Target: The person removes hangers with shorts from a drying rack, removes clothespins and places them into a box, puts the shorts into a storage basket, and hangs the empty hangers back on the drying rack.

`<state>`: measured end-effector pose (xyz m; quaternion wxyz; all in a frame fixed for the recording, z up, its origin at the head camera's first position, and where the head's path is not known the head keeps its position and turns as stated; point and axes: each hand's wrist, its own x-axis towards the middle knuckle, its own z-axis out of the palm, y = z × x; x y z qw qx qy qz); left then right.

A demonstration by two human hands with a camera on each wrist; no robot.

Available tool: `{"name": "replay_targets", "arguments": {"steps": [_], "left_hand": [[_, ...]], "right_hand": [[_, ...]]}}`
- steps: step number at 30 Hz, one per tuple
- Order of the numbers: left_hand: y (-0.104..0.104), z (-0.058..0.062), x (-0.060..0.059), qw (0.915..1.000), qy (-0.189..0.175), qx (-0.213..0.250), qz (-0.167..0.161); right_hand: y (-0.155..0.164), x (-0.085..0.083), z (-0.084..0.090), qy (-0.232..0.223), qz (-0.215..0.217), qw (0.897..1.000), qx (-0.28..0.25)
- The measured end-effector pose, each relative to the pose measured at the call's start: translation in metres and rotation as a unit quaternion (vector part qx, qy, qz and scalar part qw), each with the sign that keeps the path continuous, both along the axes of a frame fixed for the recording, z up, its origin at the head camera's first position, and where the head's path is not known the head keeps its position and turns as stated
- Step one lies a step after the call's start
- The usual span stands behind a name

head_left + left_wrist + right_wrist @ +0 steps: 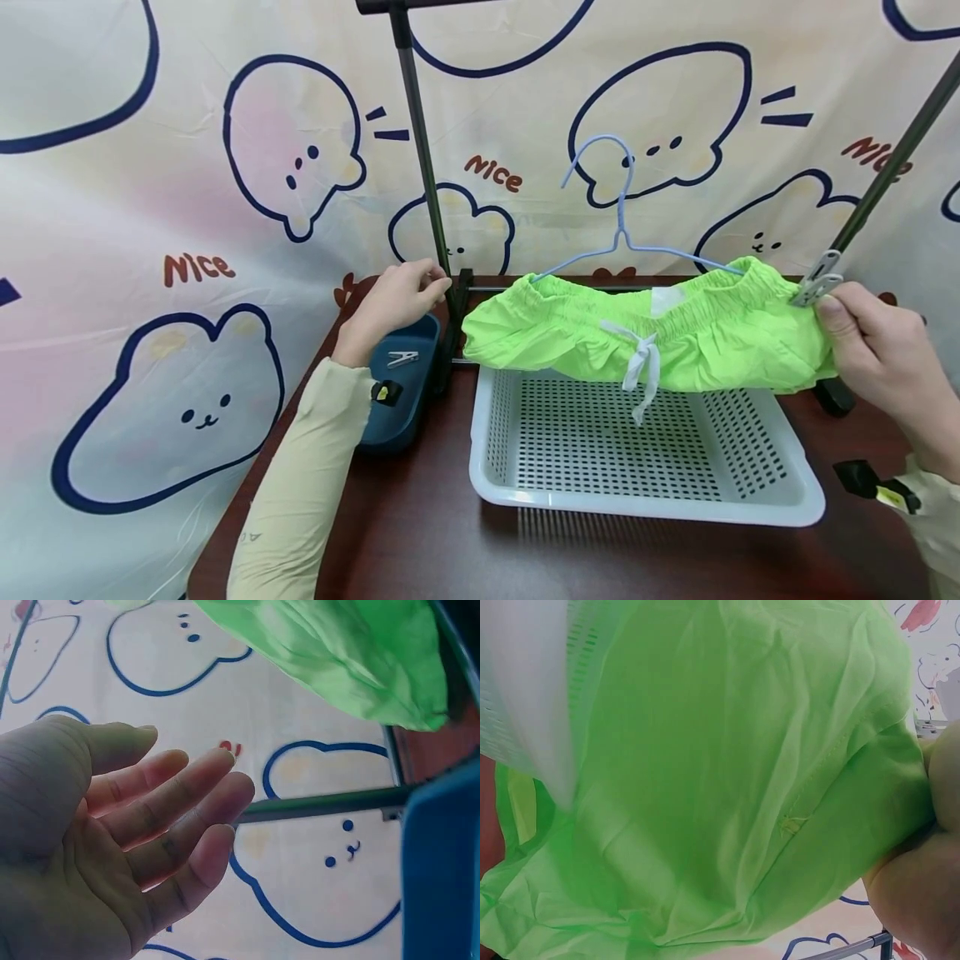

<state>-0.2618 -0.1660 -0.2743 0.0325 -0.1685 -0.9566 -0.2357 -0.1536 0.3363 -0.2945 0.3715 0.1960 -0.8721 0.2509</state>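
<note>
Shorts [723, 337], one green pair, right of centre, edge pinched by right hand [888, 354], fingertips partly hidden. Left hand [393, 304], left of centre, fingers loosely spread. Two clothespins [817, 289]: far right, and in tray [397, 425]. One hanger [621, 218], bottom hidden by fabric.

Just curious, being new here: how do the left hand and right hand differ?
The left hand holds nothing; the right hand grips the green shorts at one side. The left hand is near the blue tray, the right hand beside a gray clip. Both are bare, with pale sleeves.
</note>
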Motion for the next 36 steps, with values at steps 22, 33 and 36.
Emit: {"name": "replay_targets", "arguments": {"steps": [22, 33, 36], "left_hand": [[0.044, 0.035, 0.035, 0.9891, 0.117, 0.076, -0.047], [0.063, 0.052, 0.056, 0.9756, 0.159, 0.116, -0.097], [0.073, 0.059, 0.059, 0.9672, 0.184, 0.117, -0.130]], "right_hand": [[0.000, 0.000, 0.000, 0.009, 0.003, 1.000, 0.001], [0.000, -0.001, 0.001, 0.011, 0.003, 1.000, 0.001], [0.000, -0.001, 0.001, 0.010, 0.000, 1.000, -0.002]]}}
